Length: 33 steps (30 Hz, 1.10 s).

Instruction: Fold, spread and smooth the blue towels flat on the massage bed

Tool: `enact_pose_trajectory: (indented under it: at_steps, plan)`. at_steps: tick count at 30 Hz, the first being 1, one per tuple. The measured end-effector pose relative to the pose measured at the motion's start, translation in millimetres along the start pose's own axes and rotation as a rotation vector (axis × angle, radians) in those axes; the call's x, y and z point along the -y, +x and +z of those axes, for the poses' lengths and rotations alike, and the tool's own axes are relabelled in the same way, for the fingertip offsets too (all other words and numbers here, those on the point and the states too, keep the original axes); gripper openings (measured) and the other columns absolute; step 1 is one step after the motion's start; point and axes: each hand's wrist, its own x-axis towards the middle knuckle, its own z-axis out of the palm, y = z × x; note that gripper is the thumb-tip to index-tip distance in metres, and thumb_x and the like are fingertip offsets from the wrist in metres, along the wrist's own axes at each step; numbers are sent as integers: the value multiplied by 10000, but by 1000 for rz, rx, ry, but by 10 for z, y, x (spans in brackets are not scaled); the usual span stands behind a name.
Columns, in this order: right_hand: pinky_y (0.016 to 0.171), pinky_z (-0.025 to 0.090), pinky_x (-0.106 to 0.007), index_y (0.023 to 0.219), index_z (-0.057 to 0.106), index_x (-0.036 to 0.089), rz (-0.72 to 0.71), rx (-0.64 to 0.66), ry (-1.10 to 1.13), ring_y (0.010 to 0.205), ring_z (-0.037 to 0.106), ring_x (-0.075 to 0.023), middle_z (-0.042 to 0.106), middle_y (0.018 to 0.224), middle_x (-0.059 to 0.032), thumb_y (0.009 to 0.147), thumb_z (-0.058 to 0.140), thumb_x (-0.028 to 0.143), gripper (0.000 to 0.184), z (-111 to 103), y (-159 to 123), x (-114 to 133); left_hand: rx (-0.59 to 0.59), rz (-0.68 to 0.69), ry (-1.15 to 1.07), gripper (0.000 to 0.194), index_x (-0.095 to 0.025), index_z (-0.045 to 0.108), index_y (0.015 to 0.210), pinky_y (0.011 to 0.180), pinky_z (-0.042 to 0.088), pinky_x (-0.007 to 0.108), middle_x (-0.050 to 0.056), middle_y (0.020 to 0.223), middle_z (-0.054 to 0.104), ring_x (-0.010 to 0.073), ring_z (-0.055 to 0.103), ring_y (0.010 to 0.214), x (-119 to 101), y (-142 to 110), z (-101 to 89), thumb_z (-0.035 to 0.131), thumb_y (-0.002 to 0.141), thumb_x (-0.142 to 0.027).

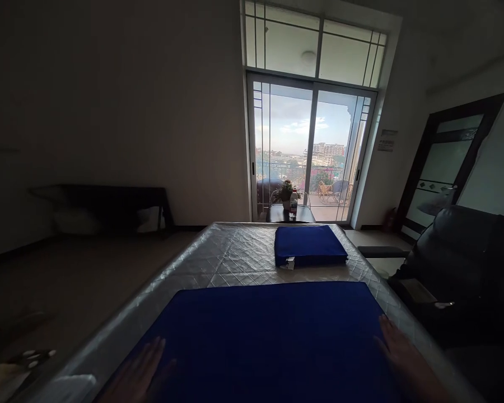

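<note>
A large blue cloth point(273, 336) lies spread flat over the near part of a table with a quilted silver cover point(235, 252). On the cloth's left side rests my left hand point(140, 366), its fingers stretched out. My right hand point(397, 347) lies at the right edge of the cloth, fingers extended and thumb apart. Neither hand holds anything. Farther off on the silver cover sits a folded blue cloth point(311, 243) with a small white tag point(289, 263) at its front edge. The dim light hides fine detail.
Beyond the table's far end stands a small dark table point(277, 214) with a potted plant point(286, 191) and a bottle point(293, 202), before a sliding glass door point(313, 145). A black sofa point(470, 263) is close on the right. Dark furniture point(113, 207) stands along the left wall.
</note>
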Motion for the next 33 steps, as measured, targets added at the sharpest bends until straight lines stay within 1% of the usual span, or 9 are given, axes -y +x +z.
enact_pose_trajectory:
  at_steps: [4,6,9,13,16,20,25,29,33]
  plan:
    - [1263,244,-442,1574,361,81,-21,34,-44,1537,216,-249,263,1653,-103,999,231,468,705,-242,30,433,74,3,-70,599,-258,512,1508,1007,536,421,109,1287,729,273,661,1238,-262,336,-172,300,990,-474]
    - [1271,212,-462,1569,361,76,-112,86,-58,1540,209,-252,259,1653,-100,1001,237,391,661,-377,75,862,186,-17,-135,602,-228,504,1510,1080,498,447,125,1441,620,279,562,1363,-626,642,-267,304,1014,-503]
    - [1269,209,-470,1574,347,82,-285,161,4,1544,207,-244,245,1656,-97,1019,246,379,638,-482,171,1659,434,-101,-307,680,-144,375,1565,1176,401,514,161,1617,362,296,368,1496,-1412,1200,-389,260,1043,-564]
    - [1274,186,-468,1592,292,67,-462,161,126,1558,177,-240,228,1662,-126,1045,238,374,629,-311,327,2443,537,31,-449,735,-82,321,1576,1262,260,485,160,1652,271,270,232,1548,-2278,1726,-394,227,1051,-589]
    - [1278,149,-477,1606,250,77,-495,148,160,1571,114,-240,174,1679,-118,1050,209,334,613,-63,425,2596,497,37,-454,728,-51,322,1569,1265,263,486,168,1641,304,268,251,1544,-2496,1803,-272,165,1065,-552]
    - [1278,135,-486,1608,241,75,-444,133,173,1575,104,-247,168,1685,-116,1059,192,384,632,84,463,2527,438,55,-428,702,-75,345,1567,1251,299,503,168,1630,339,277,281,1535,-2481,1723,-114,209,1065,-546]
    - [1280,116,-457,1614,215,74,-388,168,155,1573,124,-240,177,1687,-117,1055,185,455,677,-50,438,2462,455,19,-374,739,-89,347,1573,1261,270,480,155,1640,334,267,273,1541,-2271,1688,-23,198,1053,-591]
    - [1282,109,-463,1615,203,75,-289,158,97,1574,105,-236,167,1690,-99,1049,170,498,707,-137,509,2132,449,-82,-259,766,-73,366,1565,1251,266,496,170,1640,332,288,288,1535,-1619,1531,75,175,1044,-602]
    - [1278,138,-472,1616,222,79,-206,112,4,1571,117,-251,162,1691,-97,1041,193,465,693,-111,698,1334,323,-165,-166,716,-139,414,1557,1205,334,521,153,1583,459,300,390,1491,-675,1138,198,209,1022,-568]
